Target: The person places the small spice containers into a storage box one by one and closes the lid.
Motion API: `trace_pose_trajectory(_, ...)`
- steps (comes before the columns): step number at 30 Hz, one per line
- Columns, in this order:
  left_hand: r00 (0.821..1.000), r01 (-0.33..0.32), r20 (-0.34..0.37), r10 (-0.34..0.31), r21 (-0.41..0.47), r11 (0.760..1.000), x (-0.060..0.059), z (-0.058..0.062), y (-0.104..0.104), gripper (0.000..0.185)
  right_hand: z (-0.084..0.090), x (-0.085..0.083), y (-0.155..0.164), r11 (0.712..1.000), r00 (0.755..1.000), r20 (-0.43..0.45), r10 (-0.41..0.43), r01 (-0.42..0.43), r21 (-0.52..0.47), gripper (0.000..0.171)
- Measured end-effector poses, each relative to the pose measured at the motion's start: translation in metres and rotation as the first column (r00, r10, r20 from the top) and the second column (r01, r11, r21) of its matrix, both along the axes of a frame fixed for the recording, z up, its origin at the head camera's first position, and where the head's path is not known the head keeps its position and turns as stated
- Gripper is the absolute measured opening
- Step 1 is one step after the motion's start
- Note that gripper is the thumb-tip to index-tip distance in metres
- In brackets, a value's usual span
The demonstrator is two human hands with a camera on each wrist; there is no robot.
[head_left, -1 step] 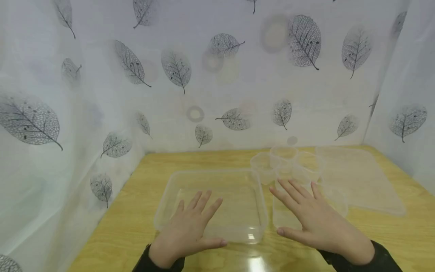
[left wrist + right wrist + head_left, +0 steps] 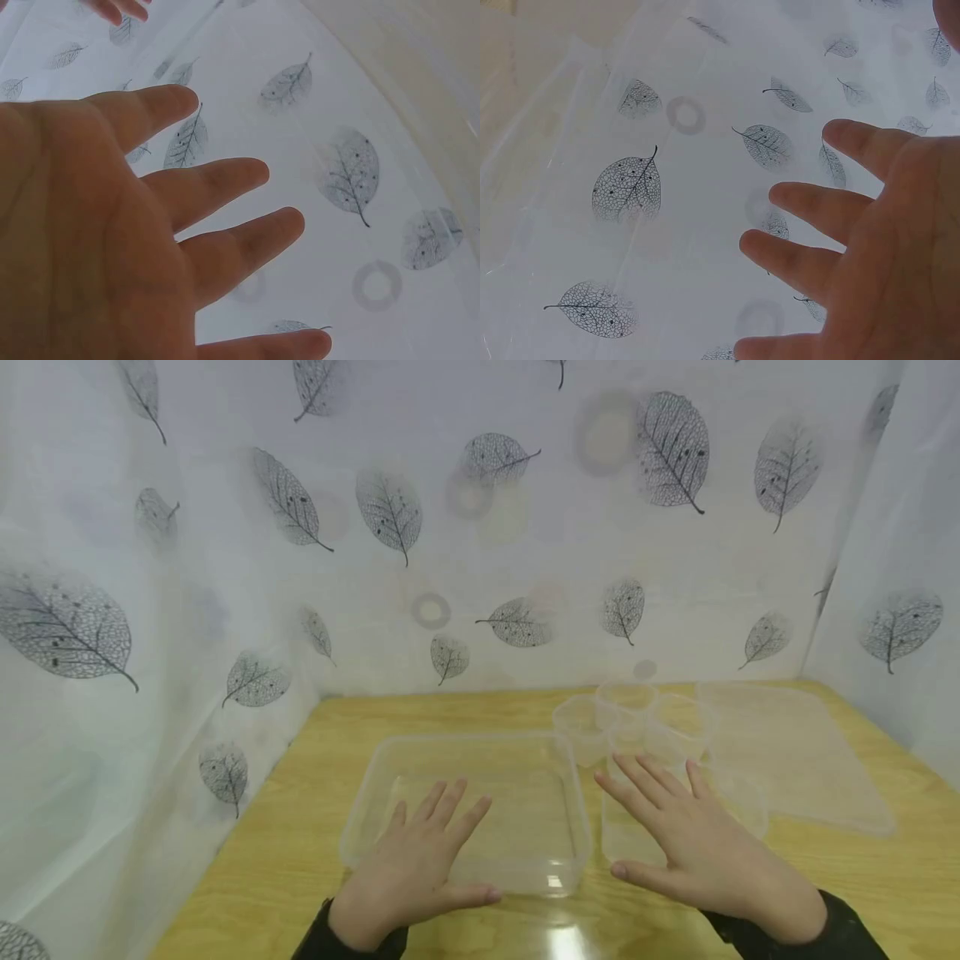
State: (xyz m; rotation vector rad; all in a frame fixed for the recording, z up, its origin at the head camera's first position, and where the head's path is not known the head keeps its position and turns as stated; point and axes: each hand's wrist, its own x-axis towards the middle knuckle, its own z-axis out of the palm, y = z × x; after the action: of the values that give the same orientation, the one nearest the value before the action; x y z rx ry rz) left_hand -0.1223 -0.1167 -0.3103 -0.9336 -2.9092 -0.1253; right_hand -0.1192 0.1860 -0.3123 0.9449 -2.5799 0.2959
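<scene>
Hands: both are held flat, palms down, fingers straight and spread — nothing is grasped by either.
Left hand (image 2: 416, 864): it is held over the near part of the large clear tray (image 2: 375, 777); whether the tray is touched cannot be told.
Right hand (image 2: 693, 847): it is spread above a smaller clear container (image 2: 626, 843), just right of the tray.
Cups: a cluster of small clear cups (image 2: 630, 714) is seen just beyond the right fingertips (image 2: 637, 768).
Lid: a flat clear lid (image 2: 795, 752) is laid to the right of that hand.
Surface: the wooden surface (image 2: 300, 827) is enclosed by a leaf-printed curtain (image 2: 375, 510) — only this curtain is shown past the fingers in both wrist views.
</scene>
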Motion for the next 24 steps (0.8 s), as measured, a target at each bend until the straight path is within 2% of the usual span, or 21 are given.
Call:
trace_pose_trajectory(7, 1.000, 0.013, -0.003, -0.013, -0.004, 1.000, 0.001, 0.001, 0.000, 0.082, 0.002, 0.000, 0.004, 1.000, 1.000, 0.009, -0.005, 0.005, -0.002, 0.079)
trace_pose_trajectory(12, 0.993, 0.071, -0.093, -0.065, 0.061, 0.996, -0.003, 0.009, -0.012, 0.067, 0.014, -0.004, 0.020, 0.999, 1.000, 0.013, -0.012, 0.013, -0.047, 0.081)
trace_pose_trajectory(14, 0.991, 0.085, -0.109, -0.075, 0.093, 0.992, -0.004, 0.013, -0.020, 0.059, 0.019, -0.006, 0.031, 0.998, 1.000, 0.007, -0.029, 0.029, -0.063, 0.081)
trace_pose_trajectory(19, 0.998, 0.010, -0.061, -0.001, 0.140, 0.990, -0.007, 0.022, -0.045, 0.040, 0.027, -0.015, 0.062, 0.993, 0.994, 0.039, -0.103, 0.105, -0.061, 0.078)
trace_pose_trajectory(24, 0.992, -0.073, -0.088, 0.088, 0.159, 0.985, -0.015, 0.021, -0.080, 0.025, 0.024, -0.024, 0.093, 0.981, 0.976, 0.122, -0.180, 0.187, -0.047, 0.076)
